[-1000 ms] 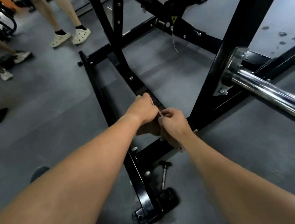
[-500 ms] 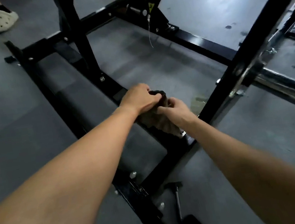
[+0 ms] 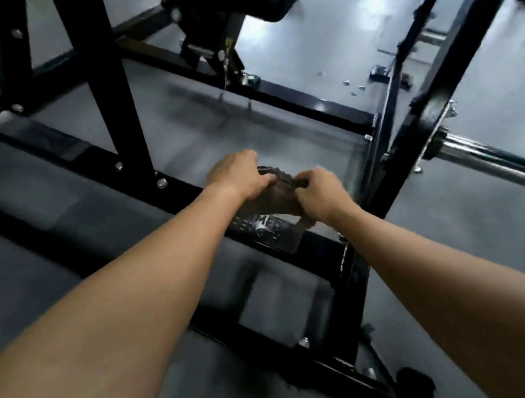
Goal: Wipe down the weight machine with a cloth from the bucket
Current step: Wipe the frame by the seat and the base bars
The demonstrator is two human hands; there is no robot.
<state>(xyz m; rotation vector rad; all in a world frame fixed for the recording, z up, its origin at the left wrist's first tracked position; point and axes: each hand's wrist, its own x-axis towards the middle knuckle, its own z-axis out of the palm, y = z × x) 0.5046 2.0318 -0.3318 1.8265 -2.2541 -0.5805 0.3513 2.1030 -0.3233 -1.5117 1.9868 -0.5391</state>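
Grey gym floor (image 3: 277,127) lies under you. The cloth (image 3: 280,177) sits bunched between your hands, just above the machine's (image 3: 108,96) black base bar (image 3: 183,191). Your left hand (image 3: 238,176) curls over one end and your right hand (image 3: 321,194) pinches the other. You'd do best to fold it into a flat pad, then press it along the bar, over the label (image 3: 265,231) and round the bolts (image 3: 161,182). No bucket is in view, so you can't tell what it holds.
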